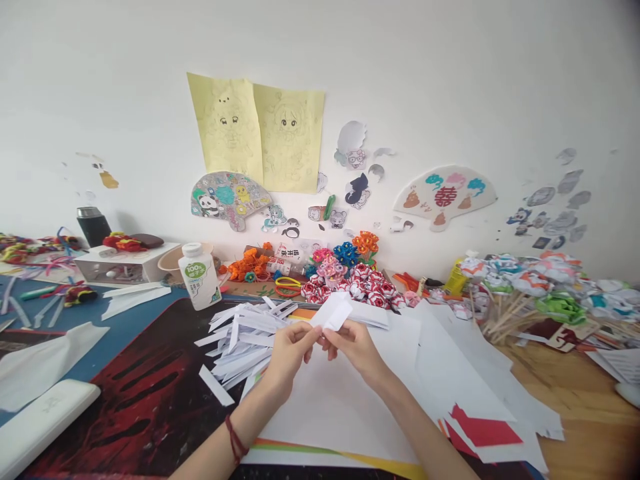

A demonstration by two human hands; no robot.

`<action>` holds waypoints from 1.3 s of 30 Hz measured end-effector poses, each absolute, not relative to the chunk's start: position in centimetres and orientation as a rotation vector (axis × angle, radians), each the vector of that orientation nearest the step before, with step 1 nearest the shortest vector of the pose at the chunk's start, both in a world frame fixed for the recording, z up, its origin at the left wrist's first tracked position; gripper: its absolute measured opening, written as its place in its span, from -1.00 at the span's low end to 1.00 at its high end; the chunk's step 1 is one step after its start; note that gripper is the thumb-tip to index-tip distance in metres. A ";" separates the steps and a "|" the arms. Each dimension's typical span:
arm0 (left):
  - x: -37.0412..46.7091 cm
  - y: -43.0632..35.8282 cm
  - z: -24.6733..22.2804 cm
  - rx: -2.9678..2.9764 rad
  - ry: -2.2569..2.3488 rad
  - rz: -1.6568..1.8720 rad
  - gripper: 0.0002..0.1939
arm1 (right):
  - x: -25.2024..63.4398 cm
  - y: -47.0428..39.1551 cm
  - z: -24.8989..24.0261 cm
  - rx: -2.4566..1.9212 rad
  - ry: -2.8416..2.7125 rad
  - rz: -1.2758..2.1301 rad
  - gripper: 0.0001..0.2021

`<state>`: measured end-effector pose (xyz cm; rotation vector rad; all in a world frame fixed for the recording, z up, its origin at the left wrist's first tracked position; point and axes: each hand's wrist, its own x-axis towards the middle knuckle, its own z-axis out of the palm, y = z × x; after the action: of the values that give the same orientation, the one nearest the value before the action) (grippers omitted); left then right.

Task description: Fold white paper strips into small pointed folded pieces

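My left hand and my right hand meet above the desk and pinch a small white paper strip between their fingertips. The strip stands up and tilts to the right. A red cord circles my left wrist. Just left of my hands lies a pile of cut white paper strips. Under my hands large white sheets are spread out.
A white plastic bottle stands behind the strips. Paper flowers and scissors lie at the back. Flowers on sticks fill the right. A white box and tissue are at the left. Red paper lies at the right front.
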<state>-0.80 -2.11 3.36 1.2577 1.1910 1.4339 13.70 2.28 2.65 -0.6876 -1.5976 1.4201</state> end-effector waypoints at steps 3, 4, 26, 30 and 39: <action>-0.9 -2.0 3.3 1.296 1.232 1.412 -0.63 | 13.9 2.6 2.4 -0.699 -1.620 1.389 -0.74; -1.0 -2.0 3.3 1.310 1.251 1.405 -0.65 | 14.0 2.7 2.5 -0.704 -1.625 1.380 -0.76; -1.2 -2.2 3.4 1.573 1.354 1.326 -0.69 | 14.6 2.8 2.8 -0.761 -1.626 1.429 -0.92; -2.1 -1.7 3.5 1.515 1.350 1.397 -0.70 | 15.5 3.9 2.7 -0.793 -1.593 1.387 -0.91; -2.0 -1.6 3.2 1.425 1.292 1.400 -0.68 | 14.7 2.7 3.5 -0.652 -1.670 1.439 -0.80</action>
<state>-1.96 -1.64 3.24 1.4249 1.2921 1.4002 14.70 2.71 3.54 -0.6525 -1.6702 1.4388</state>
